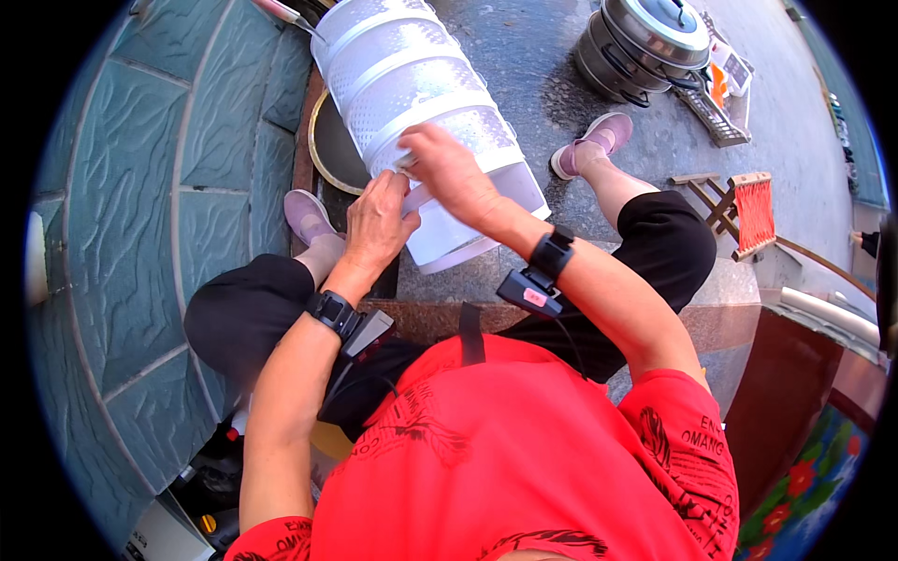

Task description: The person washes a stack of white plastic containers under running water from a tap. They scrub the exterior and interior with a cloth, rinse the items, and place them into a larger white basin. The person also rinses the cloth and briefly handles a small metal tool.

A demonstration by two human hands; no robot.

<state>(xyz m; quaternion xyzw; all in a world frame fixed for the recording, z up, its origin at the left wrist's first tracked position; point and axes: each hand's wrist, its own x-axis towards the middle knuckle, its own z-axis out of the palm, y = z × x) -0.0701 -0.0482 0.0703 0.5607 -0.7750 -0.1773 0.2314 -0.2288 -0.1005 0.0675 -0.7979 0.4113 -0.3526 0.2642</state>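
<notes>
A white plastic stack of perforated tiers (402, 65) lies on its side in front of me, with a smooth box-like section (510, 192) at its near end. My left hand (379, 220) is closed at the near left edge of the stack, fingertips against it. My right hand (449, 178) is just above and right of it, over that end, fingers curled at the same edge; what they pinch is hidden. A round gold-rimmed pan or tray (332, 150) is partly hidden under the stack's left side.
Stacked steel pots (636, 56) and a crate (711, 117) with items stand at upper right. A wooden folding stool with red cord seat (753, 215) is at right. A blue-green tiled wall (131, 224) runs along the left. A dark red object (776, 393) is lower right.
</notes>
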